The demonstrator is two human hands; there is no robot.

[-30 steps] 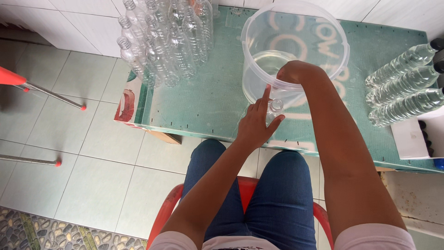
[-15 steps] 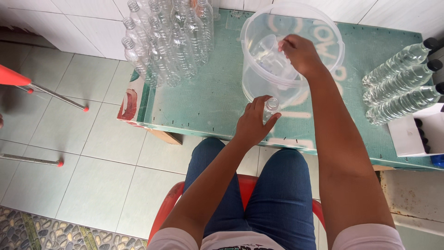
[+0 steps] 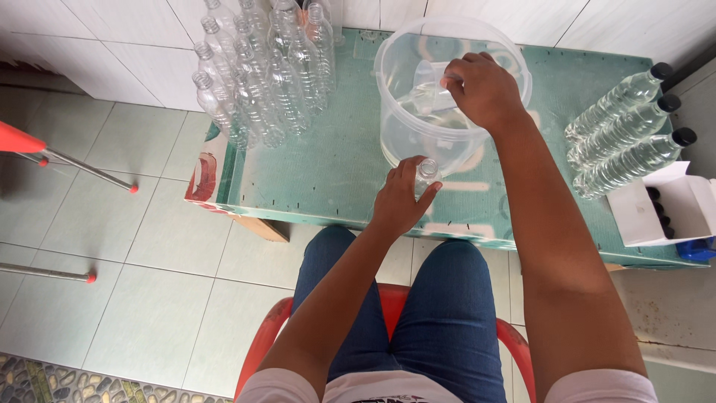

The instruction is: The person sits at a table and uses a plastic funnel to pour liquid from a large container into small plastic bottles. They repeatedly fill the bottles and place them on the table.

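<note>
Left hand [image 3: 399,201]: grip clamped on open bottle [image 3: 426,173], desk [image 3: 328,172] front edge.
Right hand [image 3: 485,89]: grip clamped on scoop [image 3: 426,86] inside clear bucket [image 3: 395,119].

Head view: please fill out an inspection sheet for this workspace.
Surface: green table, worn edge.
Job's things: clear bucket; small clear cup inside it; open bottle beside the bucket.
Clutter: empty uncapped bottles far left; three filled capped bottles right; white box.
Hands: left hand grips the open bottle; right hand holds the cup in the bucket.
Cables: nothing seen.
Surroundings: tiled floor, red chair.
</note>
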